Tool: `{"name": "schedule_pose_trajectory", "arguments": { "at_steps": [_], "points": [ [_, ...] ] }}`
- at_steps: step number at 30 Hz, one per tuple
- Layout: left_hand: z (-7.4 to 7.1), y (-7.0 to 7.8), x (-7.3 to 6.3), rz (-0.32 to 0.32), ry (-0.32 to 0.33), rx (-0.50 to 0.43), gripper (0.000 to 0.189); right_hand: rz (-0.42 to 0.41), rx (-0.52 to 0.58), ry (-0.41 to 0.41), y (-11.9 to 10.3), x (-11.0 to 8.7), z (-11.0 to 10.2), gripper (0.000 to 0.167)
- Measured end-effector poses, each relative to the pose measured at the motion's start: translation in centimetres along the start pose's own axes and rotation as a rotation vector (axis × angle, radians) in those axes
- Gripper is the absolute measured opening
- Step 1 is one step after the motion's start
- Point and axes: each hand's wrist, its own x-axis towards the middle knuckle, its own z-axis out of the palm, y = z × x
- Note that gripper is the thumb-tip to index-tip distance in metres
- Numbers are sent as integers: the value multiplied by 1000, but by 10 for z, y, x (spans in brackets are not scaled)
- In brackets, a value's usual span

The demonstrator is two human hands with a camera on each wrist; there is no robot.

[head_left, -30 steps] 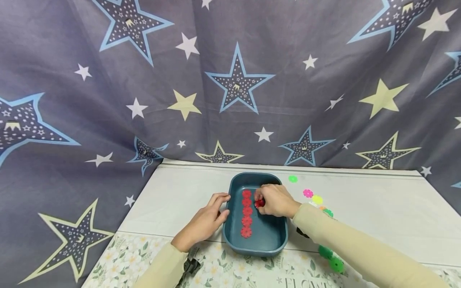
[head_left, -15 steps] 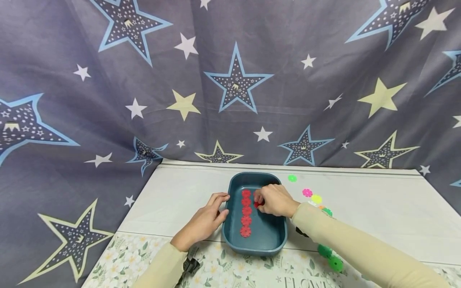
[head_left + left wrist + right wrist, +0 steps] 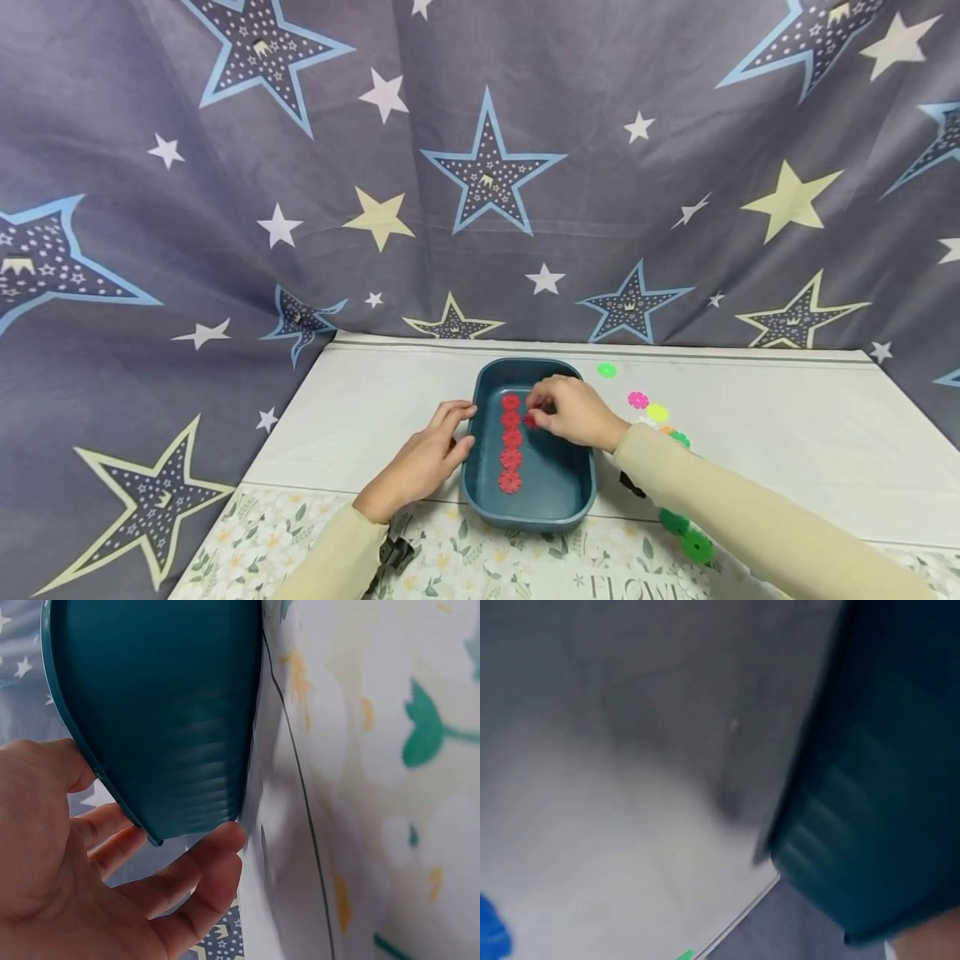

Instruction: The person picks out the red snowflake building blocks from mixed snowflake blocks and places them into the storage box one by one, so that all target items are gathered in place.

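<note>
A dark teal tray (image 3: 528, 523) stands on the table, with a column of several red notched discs (image 3: 512, 437) lying along the left half of its floor. My right hand (image 3: 576, 410) reaches inside, its thumb and fingertips pinching another red notched disc (image 3: 531, 419) just right of the column's upper part. Fingers partly cover that disc. Against the tray's left side rests my left hand (image 3: 420, 468), fingers loosely extended. In the left wrist view the thumb touches the rim and the other fingers (image 3: 202, 862) lie by the outer wall (image 3: 172, 735). The right wrist view mostly shows the tray's outer wall (image 3: 885, 802).
Right of the tray lie loose discs: light green (image 3: 607, 370), pink (image 3: 638, 401), yellow (image 3: 657, 412) and dark green (image 3: 697, 547), some near the right sleeve (image 3: 735, 500). A star-patterned curtain (image 3: 480, 275) hangs behind the table (image 3: 787, 450). A blue thing (image 3: 491, 930) edges into the right wrist view.
My right hand has risen slightly, and the red disc at its fingertips has shifted slightly up and left toward the column. The left hand has stayed at the tray's side.
</note>
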Motion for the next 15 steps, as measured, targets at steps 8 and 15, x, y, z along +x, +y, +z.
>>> {"name": "schedule_pose_trajectory", "arguments": {
  "at_steps": [8, 15],
  "points": [
    [0, 2, 1, -2, -5, 1, 43, -96, 53, 213, 20, -40, -53, 15],
    [-1, 1, 0, -3, -7, -10, 43, 31, 1, -48, 43, -111, -87, 21]
  ]
}}
